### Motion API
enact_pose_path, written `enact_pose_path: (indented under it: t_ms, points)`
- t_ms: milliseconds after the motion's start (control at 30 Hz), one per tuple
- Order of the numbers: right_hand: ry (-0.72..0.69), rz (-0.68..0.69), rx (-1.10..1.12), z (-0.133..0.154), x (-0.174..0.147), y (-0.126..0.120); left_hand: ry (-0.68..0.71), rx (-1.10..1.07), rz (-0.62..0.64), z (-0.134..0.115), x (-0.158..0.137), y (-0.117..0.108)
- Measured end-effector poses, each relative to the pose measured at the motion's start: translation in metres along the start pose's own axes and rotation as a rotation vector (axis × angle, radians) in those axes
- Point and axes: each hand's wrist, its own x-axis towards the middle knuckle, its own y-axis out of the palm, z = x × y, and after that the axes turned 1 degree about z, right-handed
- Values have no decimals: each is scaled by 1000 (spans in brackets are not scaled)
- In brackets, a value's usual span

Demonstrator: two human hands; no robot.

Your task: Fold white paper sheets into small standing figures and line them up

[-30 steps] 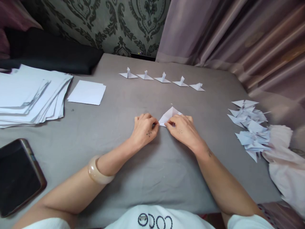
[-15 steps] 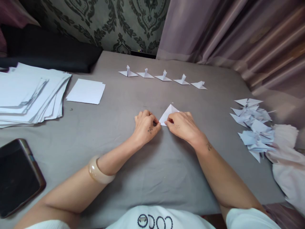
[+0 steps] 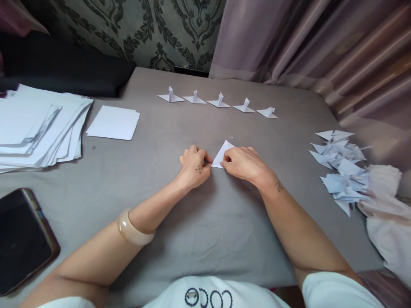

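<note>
A small white folded paper (image 3: 221, 154), triangular in its visible part, lies on the grey cloth in the middle. My right hand (image 3: 242, 162) is closed on its right side, thumb and finger pinched near the lower edge, and covers that part. At the paper's left corner is my left hand (image 3: 195, 166), its fingers closed and the fingertips at the tip of the corner. Beyond the hands, several folded paper figures (image 3: 220, 101) stand in a slanting row, most with an upright point in the middle.
Square white sheets (image 3: 113, 123) lie left of my hands, beside a large stack of paper (image 3: 41, 128). A dark tablet or phone (image 3: 24, 241) is at the near left. Folded paper pieces (image 3: 345, 167) are heaped at right, by a pale cloth (image 3: 385, 214). Black fabric (image 3: 64, 68) lies far left.
The paper and both hands have shifted slightly left in view. My right hand still pinches the paper, and slightly more of its left corner shows beside my left fingertips.
</note>
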Motion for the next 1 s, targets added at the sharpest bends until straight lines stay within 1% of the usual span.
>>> enact_pose_path:
  t_ms: [133, 200, 233, 300, 367, 400, 433, 533, 633, 667, 733, 767, 800, 867, 933, 1000]
  points:
    - [-2, 25, -7, 2, 2, -2, 3, -76, -11, 6, 1, -6]
    - [3, 32, -11, 3, 3, -2, 59, -165, -50, 8, -1, -8]
    - [6, 34, -13, 3, 3, -1, 132, -204, -68, 8, -3, -8]
    - [13, 31, -16, 4, 3, -1, 350, -222, -58, 9, -7, -6]
    - [19, 23, -13, 5, 2, -1, 560, -128, 9, 8, -12, -2]
    - [22, 20, -8, 6, 2, -1, 624, -56, 39, 8, -14, 0]
    - [25, 17, -2, 6, 2, -1, 660, 21, 72, 8, -16, 1]
    - [28, 12, 19, 4, 1, -1, 673, 182, 118, 5, -19, 2]
    - [-1, 9, 83, -6, -2, -2, 681, 264, 129, 2, -20, 0]
    - [-28, 8, 141, -12, -4, -3, 690, 287, 129, 1, -20, -1]
    - [-125, 43, 327, -26, -12, -3, 724, 337, 124, 0, -20, -1]
    - [-169, 32, 411, -33, -16, -3, 743, 362, 117, 0, -20, -1]
    - [-201, 1, 452, -39, -22, -2, 762, 386, 111, 0, -20, -1]
    - [-244, -84, 410, -49, -31, 5, 792, 425, 101, 0, -21, 0]
    - [-241, -229, 339, -54, -37, 15, 803, 453, 101, 0, -22, 1]
    - [-224, -336, 318, -53, -39, 26, 803, 479, 114, 0, -22, 1]
